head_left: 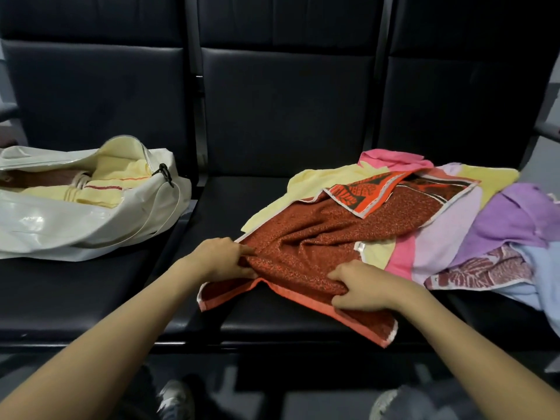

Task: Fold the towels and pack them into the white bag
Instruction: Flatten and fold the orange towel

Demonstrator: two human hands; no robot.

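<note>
The white bag (91, 219) at far left already holds folded yellow towels. My left hand (221, 257) and right hand (360, 287) each pinch the rust-red towel (318, 237), near centre and unfolded — the pile (485, 225) at right still waits.

The bag (91, 225) runs off the left edge, and its flap hides most of the yellow towels (106, 183) inside. A brownish thing (51, 177) beside them is too shadowed to tell. The fingertips of the left hand (219, 259) and the right hand (360, 287) are buried in folds of the red towel (318, 237). That towel covers much of the pile (454, 237), whose blue towel (539, 268) is cut by the right edge. The left shoe (174, 397) and right shoe (385, 401) are blurred and cut off at the bottom.
</note>
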